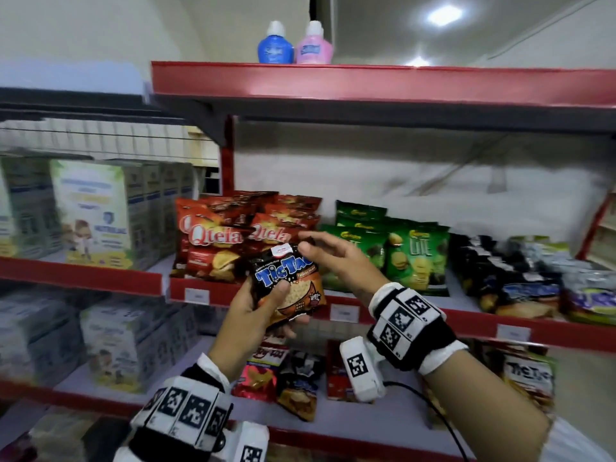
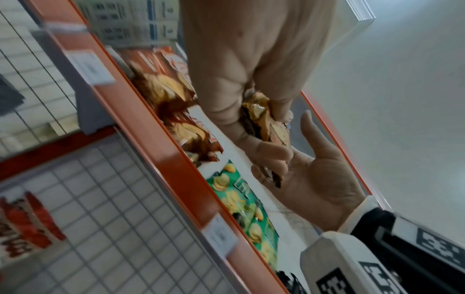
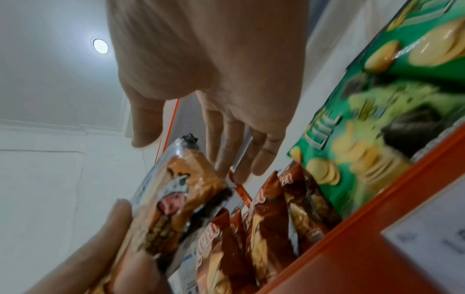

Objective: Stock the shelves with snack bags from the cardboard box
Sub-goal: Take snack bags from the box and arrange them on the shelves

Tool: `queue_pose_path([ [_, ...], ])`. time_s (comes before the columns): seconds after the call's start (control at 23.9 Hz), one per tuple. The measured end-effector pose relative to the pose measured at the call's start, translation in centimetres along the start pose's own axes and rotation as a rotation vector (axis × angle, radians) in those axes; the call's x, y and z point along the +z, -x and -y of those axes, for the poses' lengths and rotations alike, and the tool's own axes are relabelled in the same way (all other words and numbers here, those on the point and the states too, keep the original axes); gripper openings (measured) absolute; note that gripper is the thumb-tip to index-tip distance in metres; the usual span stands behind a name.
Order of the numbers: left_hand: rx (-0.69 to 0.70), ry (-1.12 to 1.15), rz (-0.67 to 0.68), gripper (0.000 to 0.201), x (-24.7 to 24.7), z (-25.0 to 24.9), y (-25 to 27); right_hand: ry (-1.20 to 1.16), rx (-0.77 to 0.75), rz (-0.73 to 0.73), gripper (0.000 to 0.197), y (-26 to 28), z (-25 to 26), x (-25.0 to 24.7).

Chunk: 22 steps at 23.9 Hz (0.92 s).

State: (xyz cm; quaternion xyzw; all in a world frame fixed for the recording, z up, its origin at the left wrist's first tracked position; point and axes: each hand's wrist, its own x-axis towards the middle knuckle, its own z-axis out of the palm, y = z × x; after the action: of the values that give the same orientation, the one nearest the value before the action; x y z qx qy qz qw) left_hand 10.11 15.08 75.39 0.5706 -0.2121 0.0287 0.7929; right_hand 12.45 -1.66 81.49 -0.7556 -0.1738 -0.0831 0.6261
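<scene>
The Tic Tac bag (image 1: 289,285) was shiny, crinkly plastic. The red shelf edge (image 1: 383,86) looked like smooth painted metal. The milk boxes (image 1: 96,215) looked like matt card. The price tags (image 1: 345,312) were white paper.

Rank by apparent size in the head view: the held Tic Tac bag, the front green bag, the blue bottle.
1. Front green bag
2. Tic Tac bag, nearly as large; it is nearer the camera, so true order is unsure
3. Blue bottle, farthest away

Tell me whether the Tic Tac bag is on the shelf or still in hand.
In hand: the left hand grips the Tic Tac bag before the shelf.
</scene>
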Motion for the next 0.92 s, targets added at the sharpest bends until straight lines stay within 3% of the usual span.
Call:
queue_pose_path([
  [0.13,0.000,0.024,0.071,0.042,5.2,0.9,-1.0,-0.036,0.003,-0.025,0.019,2.4,0.3,-4.7],
  [0.38,-0.049,0.037,0.192,0.039,13.9,4.4,-3.0,-0.040,0.018,-0.261,0.021,7.3,-0.5,-14.9],
  [0.5,0.006,-0.243,0.164,0.022,17.0,7.2,-4.5,0.025,0.019,-0.497,0.034,9.9,-0.8,-21.5],
  [0.63,0.079,-0.456,0.165,0.010,19.5,9.4,-5.7,0.158,0.091,-0.629,0.046,11.7,-2.3,-26.9],
  [0.75,0.077,-0.607,0.163,0.009,21.4,11.0,-6.4,0.243,0.121,-0.742,0.039,12.7,-4.3,-29.6],
  [0.92,0.129,-0.923,0.176,0.006,22.4,12.1,-6.2,0.367,0.166,-0.713,0.036,13.0,-5.9,-30.8],
])
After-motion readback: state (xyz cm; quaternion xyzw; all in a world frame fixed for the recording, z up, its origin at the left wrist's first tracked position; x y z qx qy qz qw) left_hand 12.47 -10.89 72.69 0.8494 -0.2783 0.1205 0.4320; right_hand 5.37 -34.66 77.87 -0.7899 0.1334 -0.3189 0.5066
